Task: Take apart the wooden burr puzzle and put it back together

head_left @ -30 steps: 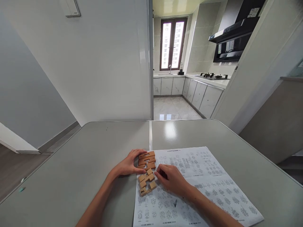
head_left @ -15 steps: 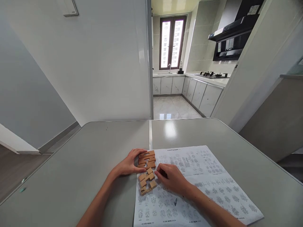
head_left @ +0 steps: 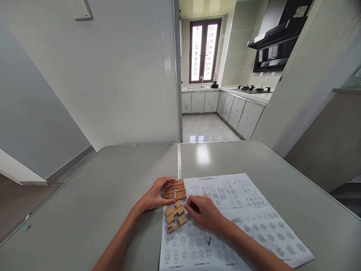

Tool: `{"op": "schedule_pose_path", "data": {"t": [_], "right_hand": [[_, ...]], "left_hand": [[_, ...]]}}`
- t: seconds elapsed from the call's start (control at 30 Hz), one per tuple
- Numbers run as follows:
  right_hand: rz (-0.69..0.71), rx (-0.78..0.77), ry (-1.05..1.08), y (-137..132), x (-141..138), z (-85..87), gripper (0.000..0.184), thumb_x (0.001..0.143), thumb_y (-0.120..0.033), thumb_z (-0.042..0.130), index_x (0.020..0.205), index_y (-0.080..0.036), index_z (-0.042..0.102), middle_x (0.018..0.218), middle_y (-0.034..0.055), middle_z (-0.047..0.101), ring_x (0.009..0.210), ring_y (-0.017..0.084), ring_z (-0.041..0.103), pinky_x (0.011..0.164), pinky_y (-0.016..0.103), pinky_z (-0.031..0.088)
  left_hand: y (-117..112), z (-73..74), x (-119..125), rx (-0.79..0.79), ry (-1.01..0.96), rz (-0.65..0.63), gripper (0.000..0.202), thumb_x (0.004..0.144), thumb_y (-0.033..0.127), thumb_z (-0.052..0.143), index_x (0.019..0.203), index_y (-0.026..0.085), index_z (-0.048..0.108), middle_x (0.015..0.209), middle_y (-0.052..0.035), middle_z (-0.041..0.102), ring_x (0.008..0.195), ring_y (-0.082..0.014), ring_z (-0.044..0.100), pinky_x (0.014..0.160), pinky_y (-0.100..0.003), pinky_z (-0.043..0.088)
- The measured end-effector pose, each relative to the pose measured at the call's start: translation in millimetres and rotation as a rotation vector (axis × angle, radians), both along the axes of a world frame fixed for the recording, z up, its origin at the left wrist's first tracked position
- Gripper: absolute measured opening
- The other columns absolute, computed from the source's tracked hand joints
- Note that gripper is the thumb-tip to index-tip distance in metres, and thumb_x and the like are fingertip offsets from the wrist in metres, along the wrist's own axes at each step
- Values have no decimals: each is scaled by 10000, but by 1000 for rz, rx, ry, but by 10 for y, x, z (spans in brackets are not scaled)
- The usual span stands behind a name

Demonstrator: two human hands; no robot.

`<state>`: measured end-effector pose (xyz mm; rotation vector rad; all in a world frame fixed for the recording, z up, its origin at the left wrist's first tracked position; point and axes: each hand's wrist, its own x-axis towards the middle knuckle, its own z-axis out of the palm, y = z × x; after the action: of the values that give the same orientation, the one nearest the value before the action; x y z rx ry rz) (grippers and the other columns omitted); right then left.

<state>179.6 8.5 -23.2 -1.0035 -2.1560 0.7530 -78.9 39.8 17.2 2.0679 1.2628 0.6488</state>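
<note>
My left hand spans a row of reddish-brown notched wooden puzzle pieces, index finger at the far end and thumb at the near end. The pieces lie side by side, pressed together, on the left edge of a printed paper sheet. Just nearer to me are lighter wooden puzzle pieces, one marked with a 3, at uneven angles. Beside them on the right, my right hand rests on the sheet with curled fingers, and nothing shows in it.
The sheet carries printed puzzle diagrams and lies on a grey-green table with a seam down its middle. A small green bit is near the table's left edge. Beyond the table, a doorway opens to a kitchen with white cabinets.
The reddish-brown pieces have been squeezed closer together under my left hand, closing the gaps between them. My right hand has stayed in place.
</note>
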Motion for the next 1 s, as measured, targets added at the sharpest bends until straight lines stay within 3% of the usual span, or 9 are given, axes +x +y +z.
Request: {"op": "schedule_pose_path", "data": {"t": [0.2, 0.43, 0.63, 1.0], "right_hand": [[2, -6, 2, -4, 1, 11, 248, 986, -259, 536, 746, -221, 490, 698, -20, 612, 593, 129, 484, 583, 251, 335], [10, -12, 8, -17, 3, 12, 260, 996, -270, 525, 746, -225, 471, 706, -12, 622, 597, 137, 497, 585, 254, 339], [3, -18, -1, -3, 1, 13, 250, 985, -264, 535, 746, -227, 469, 709, -15, 621, 599, 139, 497, 588, 256, 337], [-5, -21, 1, -11, 0, 12, 245, 985, -270, 531, 746, -226, 496, 709, -24, 622, 606, 137, 498, 604, 256, 343]], "left_hand": [[-17, 29, 49, 27, -36, -23, 676, 756, 413, 855, 1365, 302, 584, 1444, -86, 535, 1342, -319, 524, 1149, -479, 457], [-44, 56, 91, 57, -89, -44, 640, 781, 318, 835, 1362, 302, 568, 1423, -71, 547, 1301, -286, 564, 1112, -426, 495], [-35, 18, 88, 39, -90, -24, 665, 782, 308, 836, 1380, 310, 545, 1365, -61, 598, 1240, -272, 611, 1072, -428, 517], [-14, -62, 84, 127, -43, -37, 505, 800, 316, 820, 1274, 287, 647, 1338, -79, 605, 1209, -277, 619, 1022, -417, 556]]}}
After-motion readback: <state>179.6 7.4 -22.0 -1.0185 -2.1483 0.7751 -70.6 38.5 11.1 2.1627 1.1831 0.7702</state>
